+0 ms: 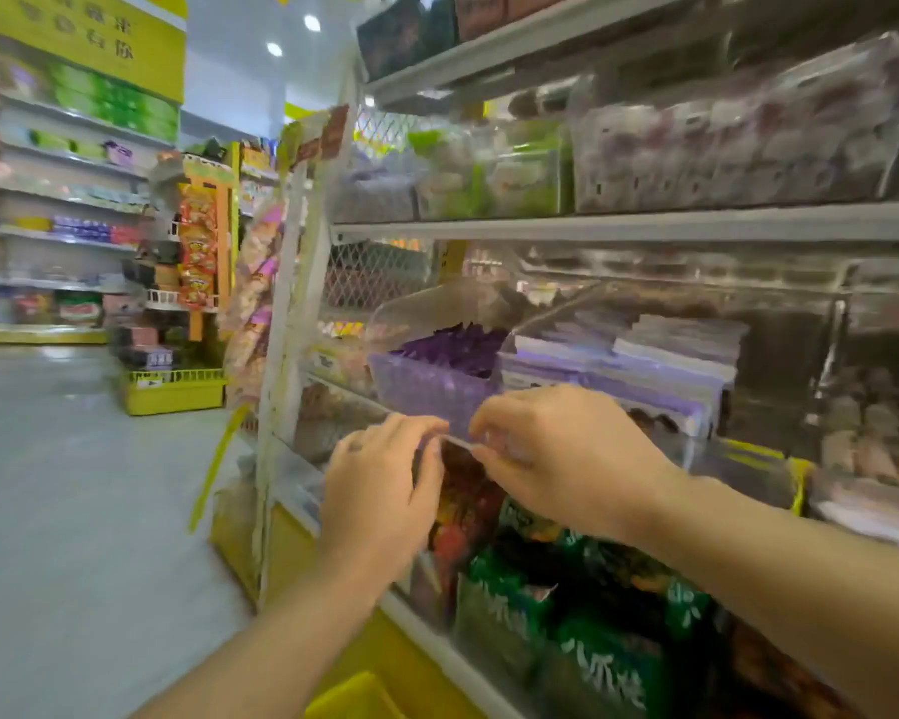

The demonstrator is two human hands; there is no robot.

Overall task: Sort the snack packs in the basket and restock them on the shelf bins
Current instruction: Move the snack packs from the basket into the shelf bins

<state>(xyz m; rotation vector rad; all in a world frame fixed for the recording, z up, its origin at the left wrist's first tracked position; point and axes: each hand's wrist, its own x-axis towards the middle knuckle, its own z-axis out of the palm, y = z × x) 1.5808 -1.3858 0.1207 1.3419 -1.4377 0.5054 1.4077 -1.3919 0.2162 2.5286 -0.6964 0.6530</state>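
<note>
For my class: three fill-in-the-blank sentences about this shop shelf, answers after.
1. The left hand and right hand pinch a thin clear strip below the ___ packs.
2. The bags under the hands are mostly ___.
3. The basket at the bottom edge is ___.
Answers: purple, green, yellow.

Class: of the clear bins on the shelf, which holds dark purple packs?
The bin directly above the left hand and right hand, which pinch a clear strip; the neighbouring bin holds pale lilac packs.
</note>
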